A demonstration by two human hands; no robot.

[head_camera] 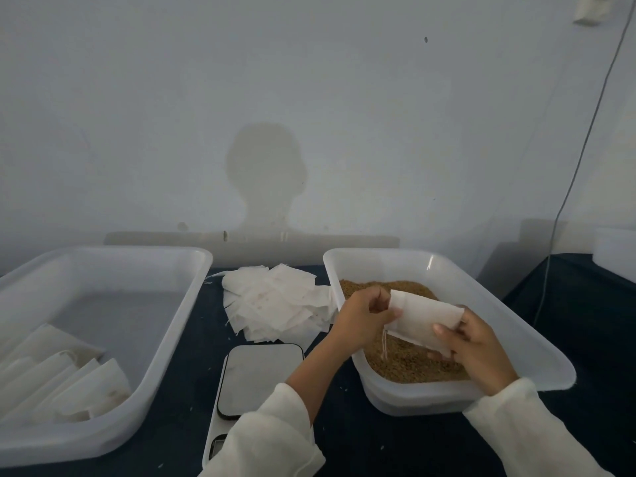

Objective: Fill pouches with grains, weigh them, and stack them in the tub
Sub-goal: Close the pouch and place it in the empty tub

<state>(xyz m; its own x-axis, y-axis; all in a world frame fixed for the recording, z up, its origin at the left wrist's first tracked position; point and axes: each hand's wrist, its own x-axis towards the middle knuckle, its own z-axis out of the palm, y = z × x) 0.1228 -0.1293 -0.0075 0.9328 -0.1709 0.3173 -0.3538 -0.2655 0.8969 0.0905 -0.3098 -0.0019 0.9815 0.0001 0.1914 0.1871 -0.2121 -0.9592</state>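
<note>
Both hands hold one white pouch [425,318] above the grain tub [537,342] at the surface's right edge. Left hand [364,313] fingers pinch its left end; right hand [471,346] fingers grip its right end. Filled pouches [65,380] lie in the left tub [179,304]; scale [258,376] between tubs.

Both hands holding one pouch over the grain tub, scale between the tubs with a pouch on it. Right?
One thing is wrong: the scale has nothing on its platform. The head view shows it bare between the two tubs. The rest holds: the left hand and right hand both hold one pouch over the grain tub.
</note>
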